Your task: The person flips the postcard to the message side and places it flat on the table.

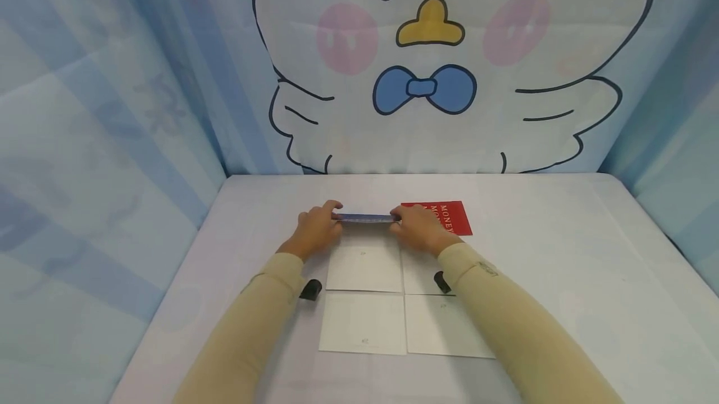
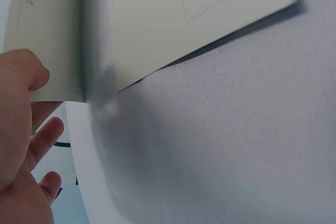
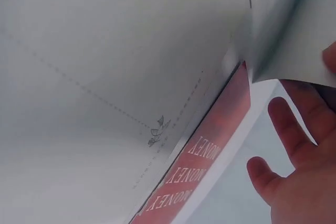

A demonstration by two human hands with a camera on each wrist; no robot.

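Pale cloth table (image 1: 562, 266), duck backdrop behind. My left hand (image 1: 316, 229) and right hand (image 1: 420, 229) pinch the far edge of a folded paper sheet (image 1: 365, 266), lifting it beside the red booklet (image 1: 449, 213). Thin, floppy, probably creases easily; best held at the corners.

you're looking into a small staged booth, more a recording set-up than a home or office. a pale cloth-covered counter (image 1: 562, 254) fills the floor of it, closed in by blue plaid fabric walls (image 1: 101, 110) at 9 and 3 o'clock. at 12 o'clock hangs a backdrop (image 1: 438, 60) printed with a big cartoon chick, yellow beak, pink cheeks and blue bow tie.
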